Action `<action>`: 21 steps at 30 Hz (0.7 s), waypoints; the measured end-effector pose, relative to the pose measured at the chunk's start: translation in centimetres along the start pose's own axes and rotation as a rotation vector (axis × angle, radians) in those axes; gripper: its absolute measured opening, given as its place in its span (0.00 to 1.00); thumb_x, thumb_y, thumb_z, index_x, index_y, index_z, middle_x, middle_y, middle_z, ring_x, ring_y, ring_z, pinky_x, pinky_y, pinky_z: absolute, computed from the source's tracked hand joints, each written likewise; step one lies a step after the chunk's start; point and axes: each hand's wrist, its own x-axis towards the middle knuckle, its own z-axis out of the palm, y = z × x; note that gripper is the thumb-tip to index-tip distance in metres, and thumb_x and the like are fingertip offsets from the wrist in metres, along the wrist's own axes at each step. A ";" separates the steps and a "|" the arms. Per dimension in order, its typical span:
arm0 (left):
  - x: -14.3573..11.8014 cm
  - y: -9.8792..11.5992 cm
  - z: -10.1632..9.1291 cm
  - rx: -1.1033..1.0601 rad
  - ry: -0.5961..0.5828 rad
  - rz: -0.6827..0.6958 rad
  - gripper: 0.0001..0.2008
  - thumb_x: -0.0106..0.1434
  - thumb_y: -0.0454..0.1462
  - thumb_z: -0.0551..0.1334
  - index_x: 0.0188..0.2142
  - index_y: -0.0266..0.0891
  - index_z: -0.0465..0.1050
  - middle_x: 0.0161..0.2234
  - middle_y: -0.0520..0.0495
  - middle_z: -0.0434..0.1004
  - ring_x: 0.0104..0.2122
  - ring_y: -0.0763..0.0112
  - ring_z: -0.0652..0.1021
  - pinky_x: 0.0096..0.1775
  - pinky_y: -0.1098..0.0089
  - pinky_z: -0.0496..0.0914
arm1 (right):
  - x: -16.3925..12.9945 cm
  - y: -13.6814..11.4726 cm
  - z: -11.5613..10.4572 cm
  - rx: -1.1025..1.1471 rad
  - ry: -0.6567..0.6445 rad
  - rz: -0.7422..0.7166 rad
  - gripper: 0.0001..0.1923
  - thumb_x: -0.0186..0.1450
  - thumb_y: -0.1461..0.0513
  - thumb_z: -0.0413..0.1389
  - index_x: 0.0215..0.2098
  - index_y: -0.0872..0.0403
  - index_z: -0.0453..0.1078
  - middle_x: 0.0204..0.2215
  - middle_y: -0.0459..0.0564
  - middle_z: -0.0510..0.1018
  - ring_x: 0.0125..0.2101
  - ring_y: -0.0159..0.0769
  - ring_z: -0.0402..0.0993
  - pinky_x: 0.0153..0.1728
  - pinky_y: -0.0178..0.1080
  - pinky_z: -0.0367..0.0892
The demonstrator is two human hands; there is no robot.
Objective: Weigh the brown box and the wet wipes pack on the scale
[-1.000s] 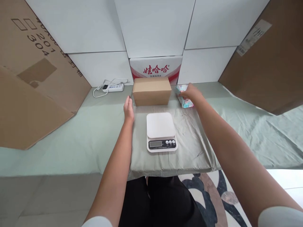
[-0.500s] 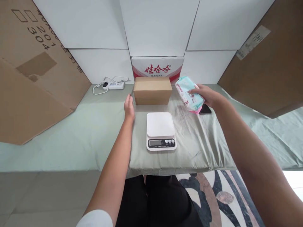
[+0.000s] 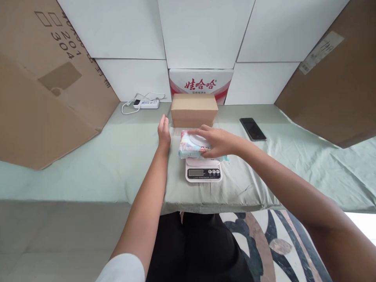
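My right hand (image 3: 216, 141) grips a soft pack of wet wipes (image 3: 190, 148), light blue and pink with a white lid, from above. The pack lies flat over the white kitchen scale (image 3: 203, 178) and hides most of its platform; I cannot tell whether it bears on it. The scale's dark display and round buttons show in front, with no digits readable. To the left, my left hand (image 3: 164, 132) rests on its edge on the cloth, holding nothing, fingers stretched out. Just behind both hands stands a closed brown cardboard box (image 3: 194, 116).
A black phone (image 3: 252, 129) lies at the right on the green cloth (image 3: 141, 156). At the back left is a white power strip (image 3: 148, 103) with its cable. Large cardboard panels (image 3: 58, 98) flank the table, and a white-and-red carton (image 3: 201, 80) stands behind the box.
My right hand has carried the wipes pack from the right, by the phone, leftward over the scale, turning it lid up. The phone is now uncovered. My left hand keeps its place by the box.
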 end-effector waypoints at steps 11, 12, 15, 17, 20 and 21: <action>0.2 -0.3 0.2 -0.001 0.019 -0.004 0.39 0.72 0.61 0.58 0.74 0.44 0.66 0.79 0.42 0.58 0.79 0.58 0.58 0.77 0.58 0.53 | -0.4 0.2 0.8 -0.079 0.000 -0.048 0.45 0.65 0.55 0.62 0.79 0.45 0.57 0.53 0.57 0.74 0.37 0.43 0.75 0.35 0.40 0.66; 0.2 -0.2 0.2 0.000 0.019 -0.002 0.40 0.72 0.61 0.58 0.74 0.43 0.65 0.79 0.40 0.57 0.79 0.57 0.58 0.77 0.58 0.54 | -0.4 0.2 0.9 -0.080 -0.002 -0.051 0.45 0.65 0.55 0.62 0.79 0.45 0.57 0.53 0.57 0.74 0.38 0.44 0.75 0.36 0.40 0.67; 0.1 -0.1 0.2 -0.001 0.015 -0.001 0.41 0.71 0.62 0.58 0.74 0.43 0.66 0.79 0.41 0.58 0.79 0.56 0.58 0.77 0.59 0.53 | -0.2 0.1 1.0 -0.073 -0.023 -0.040 0.46 0.65 0.55 0.63 0.79 0.44 0.56 0.54 0.58 0.74 0.40 0.47 0.76 0.39 0.44 0.71; 0.1 0.0 0.3 0.002 0.016 -0.003 0.39 0.72 0.62 0.58 0.73 0.44 0.66 0.79 0.42 0.58 0.79 0.57 0.59 0.77 0.59 0.53 | -0.4 0.1 1.0 -0.061 -0.014 -0.034 0.48 0.64 0.56 0.64 0.80 0.42 0.55 0.56 0.59 0.75 0.47 0.53 0.77 0.47 0.51 0.73; 0.0 0.0 0.2 0.002 0.020 -0.009 0.39 0.72 0.61 0.58 0.73 0.45 0.66 0.79 0.43 0.59 0.79 0.58 0.59 0.77 0.59 0.54 | -1.3 0.5 0.4 -0.002 0.073 -0.046 0.53 0.64 0.54 0.66 0.82 0.38 0.50 0.65 0.58 0.74 0.65 0.64 0.67 0.65 0.64 0.65; 0.0 0.0 0.1 -0.001 0.018 -0.009 0.39 0.72 0.62 0.58 0.73 0.45 0.66 0.79 0.43 0.59 0.79 0.57 0.59 0.78 0.58 0.54 | -1.8 0.8 0.0 0.037 0.106 -0.045 0.55 0.63 0.53 0.67 0.82 0.37 0.47 0.69 0.56 0.71 0.70 0.66 0.61 0.69 0.67 0.60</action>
